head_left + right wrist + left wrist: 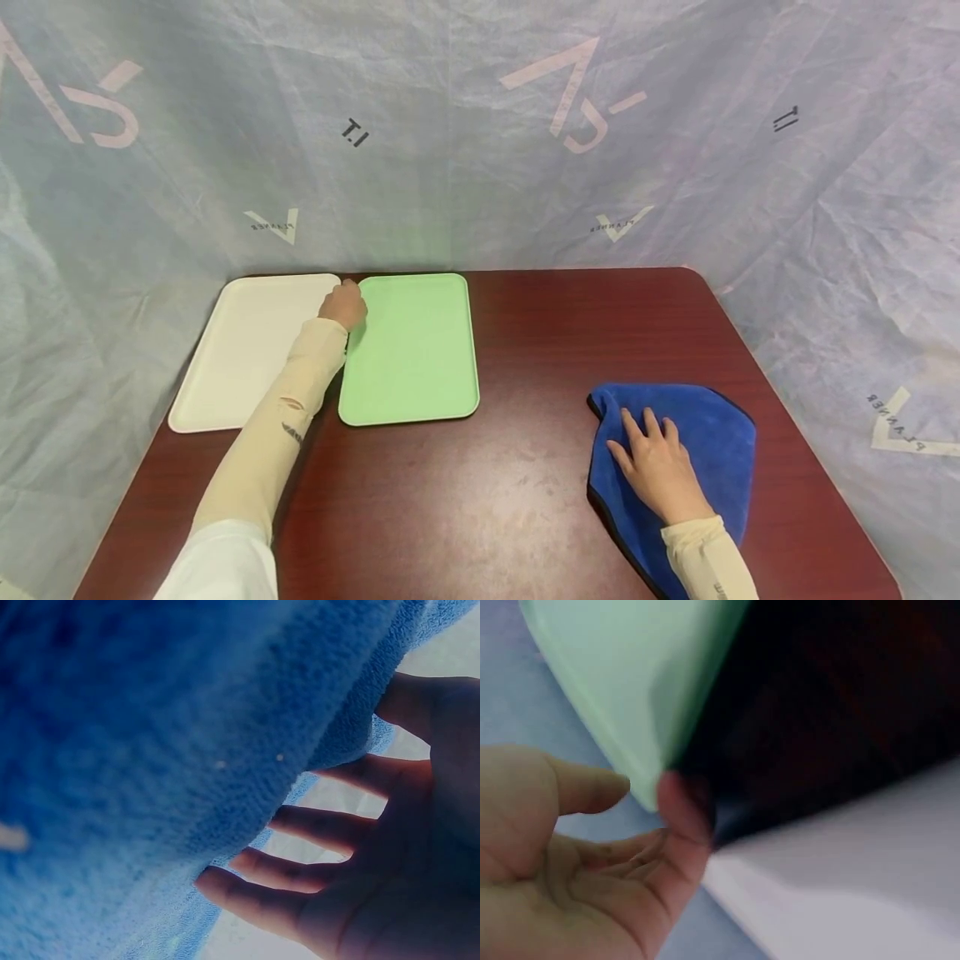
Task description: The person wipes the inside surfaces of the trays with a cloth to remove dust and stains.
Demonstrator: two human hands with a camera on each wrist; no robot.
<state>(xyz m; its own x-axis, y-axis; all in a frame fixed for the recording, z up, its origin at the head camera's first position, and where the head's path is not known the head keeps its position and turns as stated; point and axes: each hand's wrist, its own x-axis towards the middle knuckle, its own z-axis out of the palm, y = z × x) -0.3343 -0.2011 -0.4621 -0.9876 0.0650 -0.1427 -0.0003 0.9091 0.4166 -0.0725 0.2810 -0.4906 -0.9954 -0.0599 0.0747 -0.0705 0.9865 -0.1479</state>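
My left hand (pixel 344 306) is at the far end of the narrow strip between a white tray (pixel 247 350) and a light green tray (pixel 408 350). In the left wrist view its fingers (pixel 676 862) are loosely bent, with a gap to the thumb and nothing held between them. They overlap the two tray corners there. Over on the right, my right hand (pixel 662 469) rests with spread fingers on a blue cloth (pixel 712 442) with dark edging. The right wrist view shows the fingertips against the fuzzy cloth, which is rumpled around them.
Both trays lie side by side at the back left of a dark red-brown table (pixel 540 342). A grey printed sheet (pixel 450 167) hangs behind the table and along both sides.
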